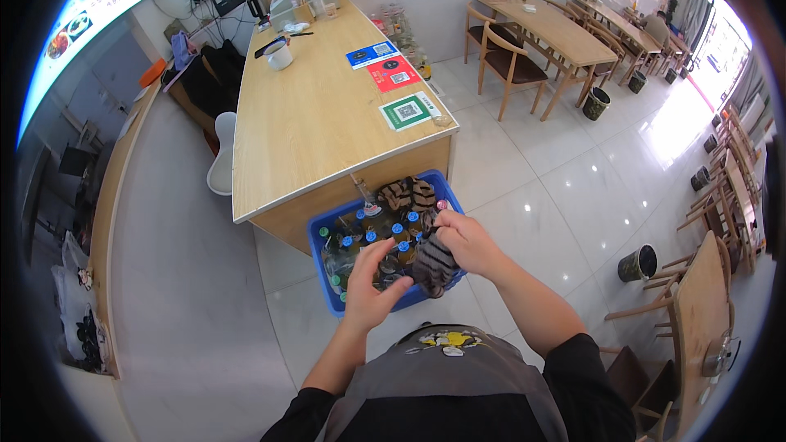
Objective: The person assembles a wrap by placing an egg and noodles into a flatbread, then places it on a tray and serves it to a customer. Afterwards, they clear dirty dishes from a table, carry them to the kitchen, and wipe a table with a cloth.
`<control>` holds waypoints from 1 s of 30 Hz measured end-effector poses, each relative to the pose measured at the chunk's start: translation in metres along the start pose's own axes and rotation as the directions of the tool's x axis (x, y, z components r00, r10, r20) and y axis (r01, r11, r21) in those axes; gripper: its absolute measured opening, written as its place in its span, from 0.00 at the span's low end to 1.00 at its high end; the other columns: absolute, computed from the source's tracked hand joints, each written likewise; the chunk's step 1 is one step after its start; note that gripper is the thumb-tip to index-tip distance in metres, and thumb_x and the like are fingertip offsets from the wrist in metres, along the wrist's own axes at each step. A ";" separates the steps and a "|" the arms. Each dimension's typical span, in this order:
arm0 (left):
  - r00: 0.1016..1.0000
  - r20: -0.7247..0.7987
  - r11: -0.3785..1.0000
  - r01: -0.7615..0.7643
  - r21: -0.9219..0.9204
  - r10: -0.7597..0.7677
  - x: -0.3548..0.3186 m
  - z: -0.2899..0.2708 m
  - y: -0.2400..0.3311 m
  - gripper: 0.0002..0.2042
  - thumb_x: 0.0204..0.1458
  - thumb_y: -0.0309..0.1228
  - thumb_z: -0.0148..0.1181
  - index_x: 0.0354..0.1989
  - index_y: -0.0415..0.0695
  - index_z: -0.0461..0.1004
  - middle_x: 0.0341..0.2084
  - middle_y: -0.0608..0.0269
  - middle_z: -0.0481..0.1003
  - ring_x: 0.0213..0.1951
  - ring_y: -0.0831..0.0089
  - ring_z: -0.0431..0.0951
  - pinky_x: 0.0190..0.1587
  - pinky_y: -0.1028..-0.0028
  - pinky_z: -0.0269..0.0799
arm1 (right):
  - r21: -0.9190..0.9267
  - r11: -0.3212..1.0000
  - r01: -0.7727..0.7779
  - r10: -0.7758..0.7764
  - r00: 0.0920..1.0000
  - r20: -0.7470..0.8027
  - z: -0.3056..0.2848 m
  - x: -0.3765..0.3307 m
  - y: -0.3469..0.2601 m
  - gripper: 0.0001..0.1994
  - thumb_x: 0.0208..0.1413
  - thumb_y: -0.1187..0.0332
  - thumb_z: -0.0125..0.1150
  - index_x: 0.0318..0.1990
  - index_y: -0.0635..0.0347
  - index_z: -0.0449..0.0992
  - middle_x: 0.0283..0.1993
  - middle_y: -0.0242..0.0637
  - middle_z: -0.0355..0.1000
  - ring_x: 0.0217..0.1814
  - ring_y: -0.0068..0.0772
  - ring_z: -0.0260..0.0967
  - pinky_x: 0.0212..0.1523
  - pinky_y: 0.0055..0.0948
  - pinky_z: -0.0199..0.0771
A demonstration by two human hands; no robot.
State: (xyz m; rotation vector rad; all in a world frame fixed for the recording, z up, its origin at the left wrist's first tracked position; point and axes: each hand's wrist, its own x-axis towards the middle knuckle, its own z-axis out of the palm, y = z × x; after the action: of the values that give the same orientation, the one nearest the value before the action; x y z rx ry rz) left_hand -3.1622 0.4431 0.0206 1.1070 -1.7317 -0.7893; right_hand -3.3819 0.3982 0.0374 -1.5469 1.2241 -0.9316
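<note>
A blue plastic crate (450, 188) full of bottles (397, 229) with blue or green caps stands on the floor in front of me. My right hand (468, 243) pinches the top of a dark grey striped cloth (434, 266), which hangs bunched over the crate's near right part. To its left, my left hand (368, 288) is held over the crate with thumb and fingers apart. Its thumb tip is close to the cloth; whether they touch I cannot tell. A brown-and-black striped cloth (409, 193) lies at the crate's far side, beside a clear bottle with a long neck (368, 198).
Right behind the crate stands a long wooden counter (311, 131) with a white mug (279, 56) and flat coloured cards (407, 112). Wooden tables (553, 29), chairs (512, 61) and a dark bin (637, 263) stand on the tiled floor to the right. A grey partition (180, 221) runs along the left.
</note>
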 end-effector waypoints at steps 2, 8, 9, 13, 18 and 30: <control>0.992 0.095 0.996 -0.078 -0.043 0.082 0.008 0.004 0.010 0.31 0.42 0.30 0.71 0.56 0.38 0.68 0.50 0.53 0.71 0.53 0.60 0.71 0.55 0.68 0.65 | 0.105 0.990 0.099 -0.107 0.992 0.069 -0.014 -0.016 -0.035 0.04 0.54 0.70 0.51 0.31 0.61 0.69 0.24 0.35 0.65 0.28 0.26 0.62 0.32 0.28 0.65; 0.968 0.238 0.995 -0.057 -0.084 0.076 0.036 0.057 0.057 0.17 0.45 0.26 0.68 0.45 0.38 0.76 0.42 0.57 0.77 0.42 0.63 0.76 0.47 0.69 0.70 | 0.308 0.919 0.247 -0.282 0.956 0.075 -0.115 -0.080 -0.081 0.08 0.52 0.70 0.58 0.27 0.61 0.66 0.21 0.27 0.62 0.24 0.16 0.55 0.24 0.23 0.57; 0.956 0.254 0.986 -0.123 -0.114 0.149 0.043 0.073 0.064 0.15 0.45 0.25 0.68 0.43 0.38 0.76 0.40 0.57 0.77 0.42 0.63 0.76 0.46 0.69 0.70 | 0.312 0.921 0.234 -0.271 0.959 0.079 -0.136 -0.091 -0.079 0.09 0.51 0.71 0.60 0.27 0.61 0.65 0.20 0.26 0.61 0.23 0.15 0.54 0.23 0.23 0.56; 0.935 0.257 0.929 -0.148 -0.338 0.242 0.060 0.158 0.089 0.09 0.44 0.21 0.67 0.36 0.38 0.78 0.33 0.58 0.78 0.38 0.69 0.77 0.42 0.72 0.71 | 0.100 0.965 0.242 -0.243 0.970 0.004 -0.205 -0.137 -0.048 0.11 0.47 0.72 0.65 0.26 0.60 0.65 0.18 0.25 0.60 0.20 0.15 0.52 0.20 0.22 0.52; 0.920 0.307 0.921 -0.120 -0.371 0.243 0.073 0.278 0.120 0.07 0.43 0.19 0.68 0.29 0.38 0.75 0.27 0.60 0.76 0.30 0.74 0.75 0.36 0.76 0.70 | 0.031 0.964 0.263 -0.254 0.952 -0.171 -0.290 -0.196 -0.008 0.09 0.43 0.75 0.63 0.26 0.60 0.66 0.20 0.30 0.63 0.22 0.22 0.57 0.23 0.25 0.58; 0.350 0.844 0.901 -0.002 -0.434 0.407 0.121 0.574 0.169 0.09 0.46 0.24 0.64 0.35 0.41 0.72 0.46 0.55 0.76 0.51 0.64 0.74 0.55 0.68 0.66 | -0.206 0.951 -0.231 0.146 0.922 -0.358 -0.500 -0.304 0.081 0.09 0.45 0.68 0.60 0.29 0.60 0.66 0.21 0.37 0.66 0.24 0.34 0.63 0.26 0.32 0.64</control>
State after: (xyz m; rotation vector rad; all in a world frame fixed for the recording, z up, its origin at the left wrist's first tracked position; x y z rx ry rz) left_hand -3.7715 0.4223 -0.0138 0.0288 -2.4075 -1.7040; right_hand -3.9381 0.5863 0.0976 -1.4570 1.7607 -0.9729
